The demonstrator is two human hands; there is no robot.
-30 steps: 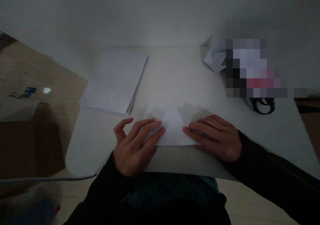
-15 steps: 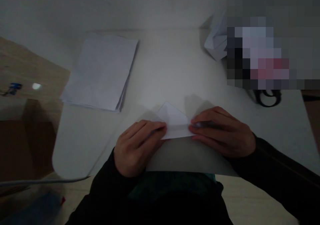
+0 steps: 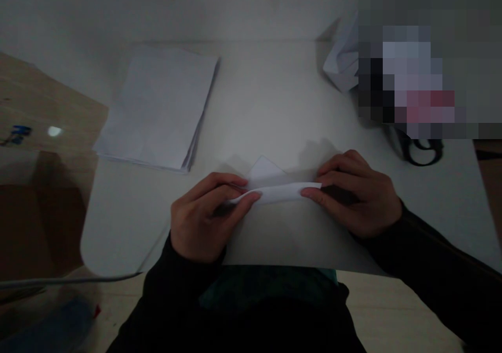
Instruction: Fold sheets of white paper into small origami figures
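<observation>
Just now, the person's left hand [image 3: 202, 217] and right hand [image 3: 355, 196] hold a folded white paper [image 3: 274, 188] over the tabletop [image 3: 129, 227], their fingers [image 3: 239, 196] closed on its two ends. Its pointed tip shows behind a raised strip. Beyond the folded white paper, a stack of white paper [image 3: 157, 107] lies to the left, a crumpled paper piece [image 3: 343, 57] to the right.

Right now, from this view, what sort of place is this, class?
Probably a craft table: a stack of white paper, a folded sheet between the left hand and right hand, another folded paper shape farther back.
</observation>
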